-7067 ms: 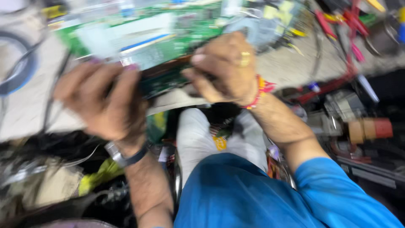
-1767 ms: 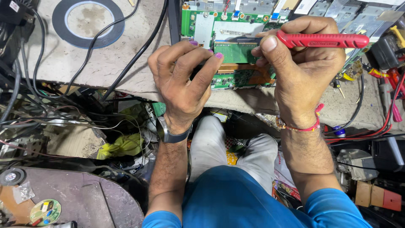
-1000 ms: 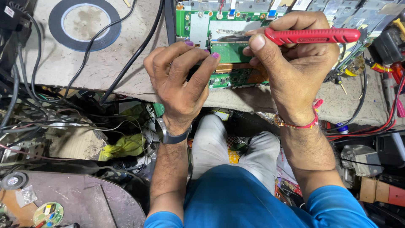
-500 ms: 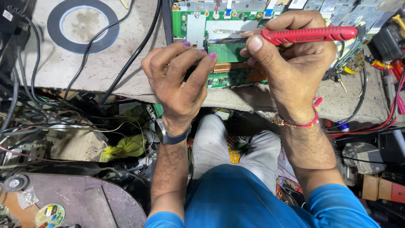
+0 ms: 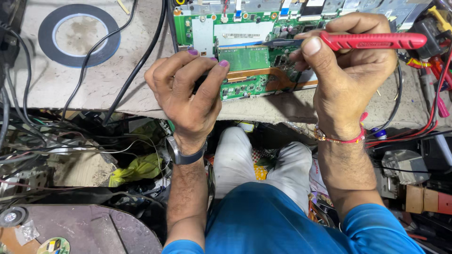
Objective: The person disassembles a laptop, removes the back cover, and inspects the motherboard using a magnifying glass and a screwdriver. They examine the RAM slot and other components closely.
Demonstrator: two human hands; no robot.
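Head view: the counter (image 5: 70,89) carries a green board (image 5: 245,47) at its near edge, long axis running left to right. Across the board lies a red-handled screwdriver (image 5: 372,41), also left to right, tip pointing left at the small memory card (image 5: 243,58). Since half a second ago the tip has slid slightly left along the card's top edge; the board has stayed put. The right hand (image 5: 346,80), wrist bent upward, pinches the screwdriver between thumb and fingers. The left hand (image 5: 186,91) arches over the board's near edge, fingers curled and pressing down on it.
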